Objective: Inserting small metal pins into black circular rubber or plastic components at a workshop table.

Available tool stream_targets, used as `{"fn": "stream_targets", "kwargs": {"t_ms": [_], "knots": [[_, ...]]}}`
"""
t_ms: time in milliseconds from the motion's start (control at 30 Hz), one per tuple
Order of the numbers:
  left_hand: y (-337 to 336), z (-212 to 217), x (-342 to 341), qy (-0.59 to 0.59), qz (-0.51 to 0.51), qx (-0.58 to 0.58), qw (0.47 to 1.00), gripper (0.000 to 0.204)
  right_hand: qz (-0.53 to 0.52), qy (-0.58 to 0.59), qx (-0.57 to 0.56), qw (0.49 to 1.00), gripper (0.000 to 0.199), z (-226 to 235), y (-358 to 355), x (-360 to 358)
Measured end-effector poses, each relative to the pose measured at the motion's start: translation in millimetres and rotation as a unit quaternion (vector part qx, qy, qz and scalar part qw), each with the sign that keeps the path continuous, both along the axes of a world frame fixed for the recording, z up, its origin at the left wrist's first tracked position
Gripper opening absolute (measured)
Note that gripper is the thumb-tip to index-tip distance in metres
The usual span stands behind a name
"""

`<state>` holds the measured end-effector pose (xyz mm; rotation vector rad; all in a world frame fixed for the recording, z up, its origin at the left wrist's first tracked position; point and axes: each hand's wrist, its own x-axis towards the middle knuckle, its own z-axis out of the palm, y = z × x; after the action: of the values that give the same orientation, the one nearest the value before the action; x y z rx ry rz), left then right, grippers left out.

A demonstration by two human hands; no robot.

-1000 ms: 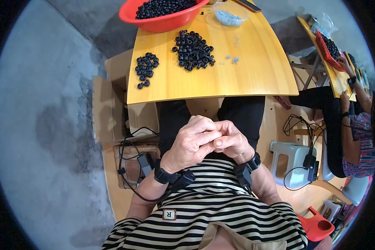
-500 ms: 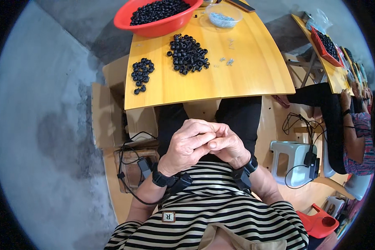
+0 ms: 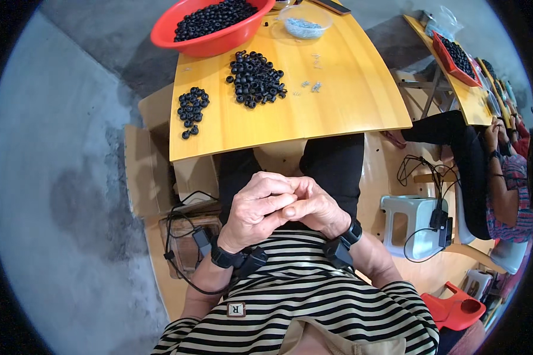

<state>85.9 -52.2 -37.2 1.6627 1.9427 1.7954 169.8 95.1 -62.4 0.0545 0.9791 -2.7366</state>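
My left hand (image 3: 258, 207) and my right hand (image 3: 315, 204) meet above my lap, just short of the table's near edge. Fingers of both are curled and pressed together at the tips; whatever they pinch is hidden between them. On the yellow wooden table (image 3: 337, 112) lies a larger pile of small black ring-like parts (image 3: 256, 80), with a smaller group of black parts (image 3: 191, 109) to its left. Several tiny silvery pieces (image 3: 316, 87) are scattered to the right of the large pile.
At the far left stands a red basin (image 3: 219, 41) heaped with black parts. Beside it is a clear bowl (image 3: 308, 29) of small silvery pieces. An open cardboard box (image 3: 139, 171) sits left under the table. A person (image 3: 503, 189) works at another table on the right, past a white stool (image 3: 411, 225).
The whole view has shifted slightly, so the table and its contents appear a little further left. My hands stay pressed together in nearly the same pose.
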Motion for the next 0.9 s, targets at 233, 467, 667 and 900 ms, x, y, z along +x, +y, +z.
{"fn": "stream_targets", "kwargs": {"t_ms": [233, 467, 667, 900], "knots": [[-3.8, -2.5, -2.5, -0.002, -0.023, -0.004, 1.0, 0.023, 0.024, 0.015, 0.001, 1.0, 0.034, -5.5, 1.8, 0.5], [-4.3, -4.3, -1.0, -0.003, -0.018, -0.005, 1.0, 0.025, 0.015, 0.036, 0.091, 0.995, 0.026, -14.5, 7.0, 1.2], [3.5, -2.6, 3.8, 0.01, 0.029, -0.003, 1.0, 0.03, -0.053, 0.035, 0.032, 0.997, 0.019, -14.5, 1.0, -2.2], [3.0, -7.0, 3.2, 0.0, 0.014, 0.015, 1.0, 0.029, -0.074, 0.033, 0.027, 0.996, 0.016, -9.4, -4.7, -2.1]]}}
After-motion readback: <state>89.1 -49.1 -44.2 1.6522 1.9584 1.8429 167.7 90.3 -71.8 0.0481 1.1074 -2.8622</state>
